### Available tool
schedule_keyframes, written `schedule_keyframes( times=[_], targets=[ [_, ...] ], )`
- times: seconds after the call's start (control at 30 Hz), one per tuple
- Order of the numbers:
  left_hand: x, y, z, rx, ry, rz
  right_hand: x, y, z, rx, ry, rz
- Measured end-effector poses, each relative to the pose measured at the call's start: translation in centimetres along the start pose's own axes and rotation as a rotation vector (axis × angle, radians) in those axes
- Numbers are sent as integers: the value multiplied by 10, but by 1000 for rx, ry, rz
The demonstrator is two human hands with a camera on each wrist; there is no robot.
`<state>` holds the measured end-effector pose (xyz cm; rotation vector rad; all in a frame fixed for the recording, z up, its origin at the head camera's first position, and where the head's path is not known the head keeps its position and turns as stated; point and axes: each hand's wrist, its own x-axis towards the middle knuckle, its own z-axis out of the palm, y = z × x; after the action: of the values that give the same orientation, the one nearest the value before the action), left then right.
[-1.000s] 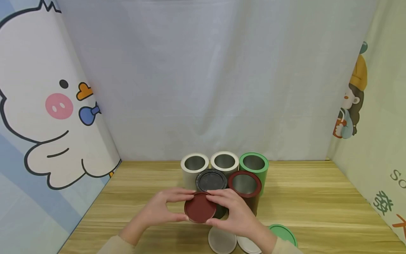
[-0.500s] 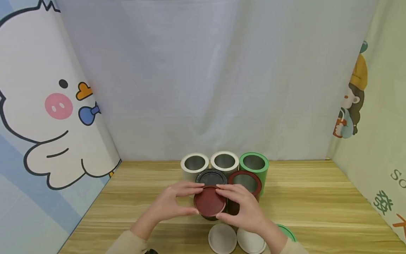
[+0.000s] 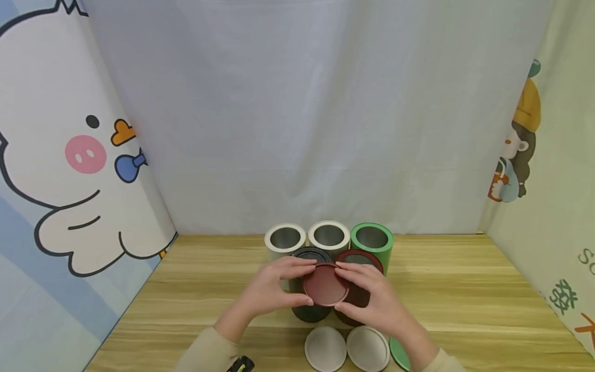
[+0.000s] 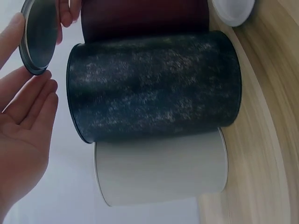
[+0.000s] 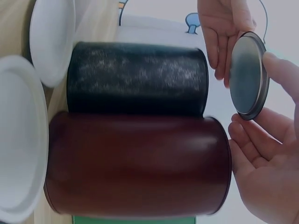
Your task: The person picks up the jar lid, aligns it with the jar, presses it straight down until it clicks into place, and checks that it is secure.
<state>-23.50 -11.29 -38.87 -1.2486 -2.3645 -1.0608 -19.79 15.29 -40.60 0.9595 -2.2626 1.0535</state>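
Observation:
My left hand (image 3: 274,289) and right hand (image 3: 372,297) together pinch the edge of a dark red lid (image 3: 326,285) between thumbs and fingers. The lid hovers level in front of the tops of the black can (image 4: 154,86) and the dark red can (image 5: 140,163). In both wrist views its metal underside shows. A black lid (image 3: 310,252) covers the black can. The dark red can's open mouth is partly hidden by the lid and my right fingers.
Behind stand two open white cans (image 3: 274,252) and an open green can (image 3: 385,252) in a row. Two white lids (image 3: 325,349) and a green lid (image 3: 400,354) lie on the wooden table (image 3: 465,299) in front. A grey cloth (image 3: 297,113) hangs at the back.
Both hands have carried the dark red lid to the right and up, from in front of the black can to between it and the dark red can. The cans have stayed put.

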Motion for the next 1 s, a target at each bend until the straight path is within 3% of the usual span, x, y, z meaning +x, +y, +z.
schedule_keyframes(
  times=[0.2, 0.47, 1.0],
  targets=[
    [14, 4, 8, 57, 12, 3, -2, 8, -11, -19, 18, -13],
    [29, 3, 22, 52, 22, 22, -5, 16, -25, -26, 17, 1],
    [57, 15, 36, 66, -37, -78, -8, 41, -46, -90, 0, 34]
  ],
)
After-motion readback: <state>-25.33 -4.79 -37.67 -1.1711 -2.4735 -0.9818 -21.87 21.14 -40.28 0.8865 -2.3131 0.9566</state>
